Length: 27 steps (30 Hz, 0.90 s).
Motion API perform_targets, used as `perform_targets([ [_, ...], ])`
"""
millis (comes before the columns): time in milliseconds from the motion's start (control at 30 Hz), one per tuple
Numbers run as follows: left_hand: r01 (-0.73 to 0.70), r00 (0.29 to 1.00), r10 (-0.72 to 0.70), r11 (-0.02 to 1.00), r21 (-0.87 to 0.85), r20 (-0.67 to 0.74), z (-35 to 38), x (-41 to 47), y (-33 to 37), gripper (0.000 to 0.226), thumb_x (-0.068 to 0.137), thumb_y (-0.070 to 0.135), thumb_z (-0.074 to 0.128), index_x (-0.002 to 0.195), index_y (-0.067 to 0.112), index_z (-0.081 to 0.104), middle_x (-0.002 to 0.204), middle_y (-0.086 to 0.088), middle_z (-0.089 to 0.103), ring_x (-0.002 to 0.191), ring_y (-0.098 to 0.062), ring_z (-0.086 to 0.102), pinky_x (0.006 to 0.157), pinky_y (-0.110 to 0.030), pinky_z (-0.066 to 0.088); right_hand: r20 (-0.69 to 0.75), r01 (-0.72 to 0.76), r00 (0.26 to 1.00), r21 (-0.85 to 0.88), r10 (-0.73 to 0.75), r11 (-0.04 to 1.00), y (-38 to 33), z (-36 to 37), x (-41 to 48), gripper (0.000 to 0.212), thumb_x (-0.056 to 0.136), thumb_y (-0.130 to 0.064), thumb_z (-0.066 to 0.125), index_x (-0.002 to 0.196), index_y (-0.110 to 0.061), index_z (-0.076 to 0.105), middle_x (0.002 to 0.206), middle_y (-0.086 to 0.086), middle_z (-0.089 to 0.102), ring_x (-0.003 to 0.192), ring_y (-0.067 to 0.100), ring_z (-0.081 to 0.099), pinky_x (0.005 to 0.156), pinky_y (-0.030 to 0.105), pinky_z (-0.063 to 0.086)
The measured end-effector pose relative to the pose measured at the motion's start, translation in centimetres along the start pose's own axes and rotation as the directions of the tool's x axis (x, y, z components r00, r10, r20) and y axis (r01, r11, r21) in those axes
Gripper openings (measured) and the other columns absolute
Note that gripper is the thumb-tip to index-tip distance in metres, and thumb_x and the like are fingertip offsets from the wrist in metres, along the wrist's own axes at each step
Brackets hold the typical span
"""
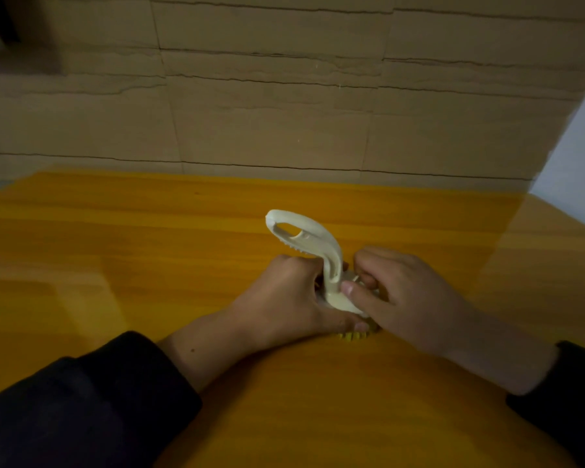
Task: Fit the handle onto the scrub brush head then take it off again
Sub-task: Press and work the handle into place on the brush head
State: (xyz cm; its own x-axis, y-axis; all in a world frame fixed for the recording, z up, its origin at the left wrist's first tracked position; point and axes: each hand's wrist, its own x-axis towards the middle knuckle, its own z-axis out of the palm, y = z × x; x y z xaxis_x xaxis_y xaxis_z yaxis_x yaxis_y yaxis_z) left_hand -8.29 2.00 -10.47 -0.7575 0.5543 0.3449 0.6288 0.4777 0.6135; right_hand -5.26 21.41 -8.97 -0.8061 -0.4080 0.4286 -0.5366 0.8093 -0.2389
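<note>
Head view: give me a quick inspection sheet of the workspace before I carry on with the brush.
Surface: orange wooden table, glossy, bare apart from the job's things.
Job's things: cream handle stands up from the scrub brush head, its loop end tilted away to the left; yellow bristles show underneath, against the table. Whether the handle is fully seated cannot be told.
Clutter: nothing seen.
Grippers: left hand closed on the brush head from the left; right hand pinching at the base of the handle, thumb on the joint.
Cables: nothing seen.
Surroundings: stacked cardboard wall behind the table; pale wall at right; dark sleeves on both arms.
</note>
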Motion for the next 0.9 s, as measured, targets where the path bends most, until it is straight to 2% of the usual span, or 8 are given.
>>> perform_targets([
  [133,-0.021,1.0,0.021,1.0,0.003,-0.016,0.0,0.0,-0.1,0.055,0.067,0.055,0.087,0.103,0.015,0.075,0.091,0.002,0.077,0.084,-0.009,0.071,0.071,-0.041,0.057,0.034,-0.042,0.998,-0.057,0.044,0.997,-0.6,0.1,-0.1,0.034,0.089,-0.054,0.031,0.073,-0.024,0.034,0.075,-0.006,0.042,0.075,0.017,0.043,0.064,0.044,0.042],
  [233,-0.068,0.997,0.068,0.998,0.0,-0.034,0.0,0.1,0.1,0.048,0.068,0.049,0.089,0.097,0.014,0.075,0.086,0.003,0.074,0.079,-0.01,0.069,0.067,-0.043,0.055,0.063,-0.071,0.995,-0.045,0.074,0.996,-0.8,0.2,-0.1,0.032,0.093,-0.05,0.033,0.072,-0.027,0.029,0.076,-0.007,0.038,0.073,0.009,0.038,0.061,0.036,0.036],
  [367,-0.123,0.991,0.123,0.992,0.007,-0.051,0.0,0.2,0.6,0.038,0.07,0.043,0.09,0.088,0.014,0.073,0.081,0.003,0.072,0.074,-0.01,0.067,0.063,-0.04,0.054,0.139,-0.086,0.986,-0.062,0.094,0.994,-0.9,0.3,-0.2,0.028,0.096,-0.046,0.029,0.078,-0.025,0.031,0.081,-0.007,0.033,0.076,0.006,0.035,0.065,0.035,0.033],
  [467,-0.15,0.986,0.152,0.988,0.04,-0.065,0.1,0.2,0.6,0.035,0.07,0.04,0.09,0.079,0.014,0.068,0.071,0.008,0.064,0.065,-0.005,0.059,0.056,-0.03,0.048,0.162,-0.096,0.981,-0.092,0.11,0.991,-1.0,0.4,-0.2,0.026,0.097,-0.042,0.028,0.081,-0.022,0.033,0.082,-0.007,0.032,0.077,0.008,0.033,0.068,0.032,0.029],
  [533,-0.163,0.983,0.168,0.984,0.067,-0.073,0.2,0.2,0.7,0.033,0.069,0.039,0.088,0.074,0.019,0.062,0.067,0.012,0.058,0.061,-0.002,0.053,0.055,-0.023,0.041,0.149,-0.093,0.982,-0.124,0.112,0.988,-1.1,0.4,-0.1,0.025,0.096,-0.042,0.026,0.082,-0.022,0.033,0.083,-0.005,0.034,0.079,0.015,0.034,0.07,0.034,0.033],
  [700,-0.171,0.982,0.174,0.984,0.051,-0.079,0.4,0.3,0.9,0.028,0.067,0.027,0.089,0.079,0.01,0.069,0.07,0.003,0.067,0.065,-0.009,0.06,0.058,-0.032,0.048,0.126,-0.072,0.988,-0.131,0.088,0.989,-1.4,0.5,0.2,0.028,0.085,-0.047,0.016,0.082,-0.024,0.034,0.086,-0.003,0.037,0.082,0.018,0.037,0.073,0.039,0.04],
  [800,-0.191,0.978,0.193,0.981,0.023,-0.075,0.3,0.3,0.9,0.03,0.068,0.028,0.091,0.078,0.01,0.069,0.069,0.009,0.061,0.064,-0.003,0.057,0.056,-0.029,0.047,0.135,-0.011,0.99,-0.12,0.028,0.993,-0.7,0.7,0.3,0.024,0.089,-0.042,0.02,0.083,-0.023,0.034,0.086,-0.002,0.037,0.081,0.02,0.037,0.073,0.042,0.039],
  [900,-0.169,0.985,0.168,0.985,-0.032,-0.042,0.0,0.3,0.8,0.033,0.069,0.029,0.093,0.084,0.009,0.072,0.077,0.002,0.069,0.072,-0.008,0.063,0.062,-0.037,0.051,0.145,0.034,0.989,-0.089,-0.021,0.995,0.0,0.7,0.4,0.023,0.091,-0.038,0.025,0.085,-0.019,0.037,0.086,0.0,0.037,0.081,0.022,0.037,0.072,0.041,0.038],
])
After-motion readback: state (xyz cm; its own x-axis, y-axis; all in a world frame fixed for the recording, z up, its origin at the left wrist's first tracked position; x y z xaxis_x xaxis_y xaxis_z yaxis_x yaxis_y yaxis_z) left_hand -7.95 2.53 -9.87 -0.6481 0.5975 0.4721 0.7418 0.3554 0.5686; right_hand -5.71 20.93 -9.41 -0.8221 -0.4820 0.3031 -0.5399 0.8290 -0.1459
